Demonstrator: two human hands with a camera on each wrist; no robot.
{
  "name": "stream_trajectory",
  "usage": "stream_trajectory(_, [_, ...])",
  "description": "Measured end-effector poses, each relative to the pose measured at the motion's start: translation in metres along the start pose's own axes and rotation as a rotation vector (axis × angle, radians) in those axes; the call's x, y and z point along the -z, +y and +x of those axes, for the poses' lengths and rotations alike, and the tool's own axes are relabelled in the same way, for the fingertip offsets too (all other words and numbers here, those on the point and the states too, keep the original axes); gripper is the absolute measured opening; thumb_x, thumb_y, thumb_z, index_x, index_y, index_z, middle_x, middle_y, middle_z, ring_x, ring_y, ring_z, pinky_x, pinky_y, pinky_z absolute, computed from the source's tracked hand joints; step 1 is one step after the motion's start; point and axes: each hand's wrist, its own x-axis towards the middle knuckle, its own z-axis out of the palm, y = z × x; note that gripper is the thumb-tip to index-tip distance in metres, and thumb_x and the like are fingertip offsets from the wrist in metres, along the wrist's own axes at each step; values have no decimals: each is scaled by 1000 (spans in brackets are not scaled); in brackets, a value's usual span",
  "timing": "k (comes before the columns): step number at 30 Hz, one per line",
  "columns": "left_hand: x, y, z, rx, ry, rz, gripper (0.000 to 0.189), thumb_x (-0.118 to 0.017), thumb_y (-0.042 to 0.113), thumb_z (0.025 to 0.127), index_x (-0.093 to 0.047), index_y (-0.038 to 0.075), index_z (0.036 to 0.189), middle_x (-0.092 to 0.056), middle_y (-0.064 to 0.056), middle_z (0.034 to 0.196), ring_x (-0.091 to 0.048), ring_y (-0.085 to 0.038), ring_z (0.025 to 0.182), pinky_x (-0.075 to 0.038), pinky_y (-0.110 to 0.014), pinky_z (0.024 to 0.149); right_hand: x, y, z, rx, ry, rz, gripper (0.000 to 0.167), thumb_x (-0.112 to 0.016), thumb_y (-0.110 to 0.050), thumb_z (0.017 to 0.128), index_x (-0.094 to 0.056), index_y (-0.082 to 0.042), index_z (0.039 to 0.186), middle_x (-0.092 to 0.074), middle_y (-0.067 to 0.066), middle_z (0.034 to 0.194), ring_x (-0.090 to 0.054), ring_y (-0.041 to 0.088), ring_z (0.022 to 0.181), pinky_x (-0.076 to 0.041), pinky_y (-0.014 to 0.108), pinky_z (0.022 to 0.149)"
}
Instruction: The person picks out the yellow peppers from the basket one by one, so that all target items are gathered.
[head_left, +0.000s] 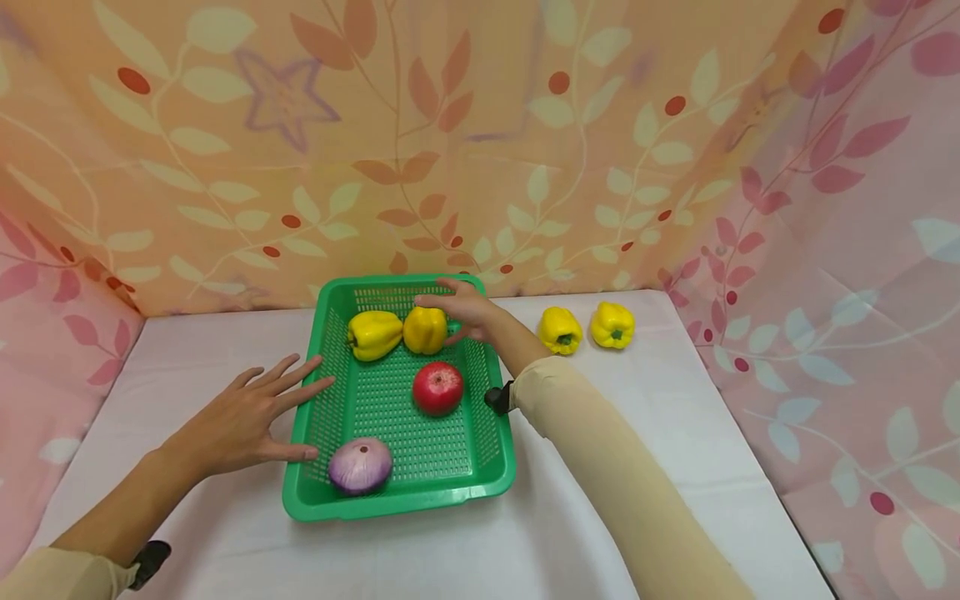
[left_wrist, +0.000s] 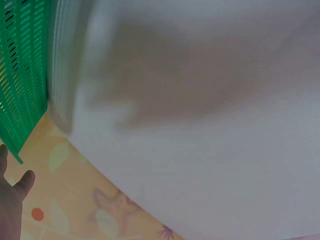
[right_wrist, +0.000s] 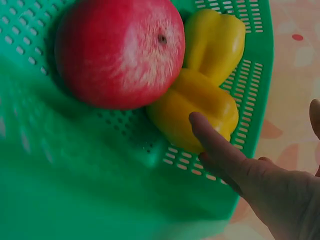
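Note:
My right hand (head_left: 465, 310) is over the far right part of a green plastic basket (head_left: 397, 504), its fingers spread beside a yellow bell pepper (head_left: 425, 332). In the right wrist view, a fingertip overlaps this bell pepper (right_wrist: 195, 110); whether they touch I cannot tell. A second yellow bell pepper (head_left: 375, 335) lies to its left in the basket. Nearer to me sit a round red fruit (head_left: 438, 389) and a round purple-and-white vegetable (head_left: 361, 466). Fingers spread, my left hand (head_left: 251, 414) is at the basket's left rim and holds nothing.
Two more yellow bell peppers (head_left: 561, 331) (head_left: 612, 326) lie on the white-covered table (head_left: 645, 400), right of the basket. Patterned cloth (head_left: 480, 150) hangs behind the table and along both sides.

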Motion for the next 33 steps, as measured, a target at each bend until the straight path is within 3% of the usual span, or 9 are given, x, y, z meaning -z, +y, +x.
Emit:
stream_trajectory(10, [1, 2, 3, 4, 0, -6, 94, -70, 72, 75, -43, 25, 152, -35, -7, 160, -34, -39, 143, -36, -67, 101, -10, 6, 10, -52, 58, -29, 82, -70, -33, 94, -23, -15, 159, -26, 11, 161, -30, 36, 143, -46, 68, 93])
stream_trajectory(19, [1, 1, 2, 22, -27, -13, 95, -69, 73, 75, -41, 26, 153, -33, -7, 160, -33, -40, 143, -35, -68, 101, -20, 22, 23, -123, 77, -41, 76, -68, -26, 95, -26, -17, 158, -23, 11, 162, -30, 36, 143, -48, 68, 89])
stream_trajectory(28, [1, 1, 1, 26, -29, -10, 95, -69, 73, 75, -41, 26, 153, -34, -8, 160, -33, -41, 143, -35, -67, 101, -27, 20, 22, -126, 110, -18, 71, -65, -16, 97, -27, -12, 158, -27, 16, 158, -34, 39, 140, -47, 65, 95])
stream_trajectory(33, [1, 1, 1, 20, -19, -3, 95, -69, 73, 75, -42, 26, 153, -34, -8, 160, -34, -41, 143, -36, -67, 101, -27, 20, 21, -114, 127, -36, 63, -64, -10, 97, -36, -11, 154, -35, 18, 152, -40, 39, 134, -49, 60, 96])
